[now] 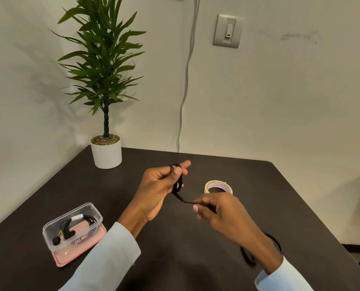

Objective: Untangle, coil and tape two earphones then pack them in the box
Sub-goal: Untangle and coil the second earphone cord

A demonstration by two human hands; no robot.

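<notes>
A dark tabletop (258,185) fills the lower view, its far edge against a pale wall. A potted plant (105,80) in a white pot stands at the far left corner of the tabletop. Nearer than the plant, toward the left edge, sits a clear plastic box (49,232) on its pink lid (70,257); inside the box lies one coiled black earphone (78,224), bound with a strip of pale tape. Right of the plant and further in from the wall, a roll of tape (217,186) lies flat on the tabletop.

Between the plant and the roll, raised above the tabletop, the left hand (158,185) has its grip clenched round a coil of the second earphone's black cable (178,183), loops wound about its fingers. A short stretch of the cable runs from the coil to the right hand (219,213), just in front of the roll, whose thumb and fingers pinch it. The right hand is blurred. More black cable shows beneath the right wrist.
</notes>
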